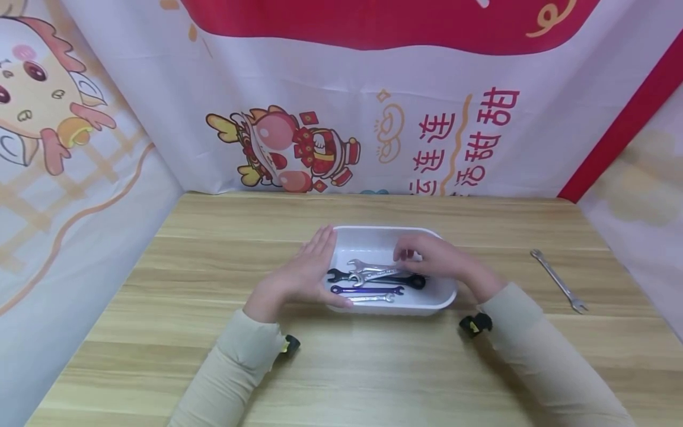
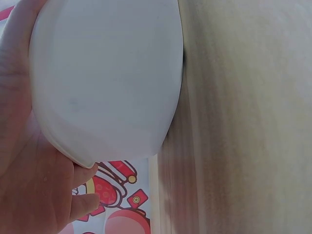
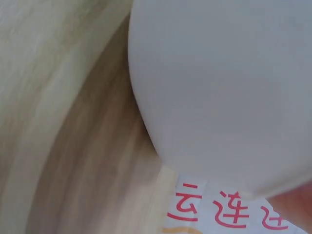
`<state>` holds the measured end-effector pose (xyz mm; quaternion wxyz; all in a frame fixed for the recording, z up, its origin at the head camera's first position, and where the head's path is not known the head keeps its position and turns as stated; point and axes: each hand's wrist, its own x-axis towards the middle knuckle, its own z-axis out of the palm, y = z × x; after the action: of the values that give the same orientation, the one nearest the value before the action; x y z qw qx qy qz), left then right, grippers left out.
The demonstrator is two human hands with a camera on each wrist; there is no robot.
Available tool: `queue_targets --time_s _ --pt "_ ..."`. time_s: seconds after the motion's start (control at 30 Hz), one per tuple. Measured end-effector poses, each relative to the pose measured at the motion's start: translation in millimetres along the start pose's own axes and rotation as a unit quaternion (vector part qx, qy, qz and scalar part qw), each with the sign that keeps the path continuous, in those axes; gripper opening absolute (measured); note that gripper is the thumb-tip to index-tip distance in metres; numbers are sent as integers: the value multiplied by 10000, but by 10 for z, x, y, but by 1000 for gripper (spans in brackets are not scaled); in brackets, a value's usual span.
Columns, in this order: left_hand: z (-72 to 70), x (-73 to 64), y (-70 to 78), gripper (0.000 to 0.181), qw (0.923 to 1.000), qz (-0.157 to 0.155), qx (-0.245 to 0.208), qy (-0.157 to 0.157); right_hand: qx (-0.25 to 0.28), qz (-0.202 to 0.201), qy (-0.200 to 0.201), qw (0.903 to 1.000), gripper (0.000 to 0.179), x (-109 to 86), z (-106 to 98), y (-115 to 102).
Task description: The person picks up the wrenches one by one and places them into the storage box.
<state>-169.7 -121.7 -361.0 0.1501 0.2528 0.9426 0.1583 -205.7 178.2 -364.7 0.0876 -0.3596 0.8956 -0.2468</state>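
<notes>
A white plastic bin (image 1: 441,290) holds several wrenches. My left hand (image 1: 301,273) rests against its left end, fingers extended along the outside and thumb over the near rim. In the left wrist view that hand (image 2: 36,170) lies along the rim. Over the bin's right part, my right hand (image 1: 434,259) reaches in with bent fingers near the ends of the silver wrenches (image 1: 368,265); whether it pinches one is hidden. A black ratcheting wrench (image 1: 412,281) lies beneath them. Nearer the front are a purple wrench (image 1: 368,290) and another silver wrench (image 1: 373,298).
One silver double-ended wrench (image 1: 559,281) lies on the wooden table (image 1: 373,367), right of the bin. A printed cloth (image 1: 320,71) hangs behind the table, with more at both sides. Small black devices (image 1: 476,324) sit at the wrists.
</notes>
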Motion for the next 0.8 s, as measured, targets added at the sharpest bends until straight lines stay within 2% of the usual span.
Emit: queue_targets --time_s 0.27,0.8 --pt "-1 -9 -4 147 10000 46 2 23 131 437 9 9990 16 -145 -130 12" --pt "4 -6 -10 148 10000 29 -20 39 -369 365 622 9967 17 -461 -400 125"
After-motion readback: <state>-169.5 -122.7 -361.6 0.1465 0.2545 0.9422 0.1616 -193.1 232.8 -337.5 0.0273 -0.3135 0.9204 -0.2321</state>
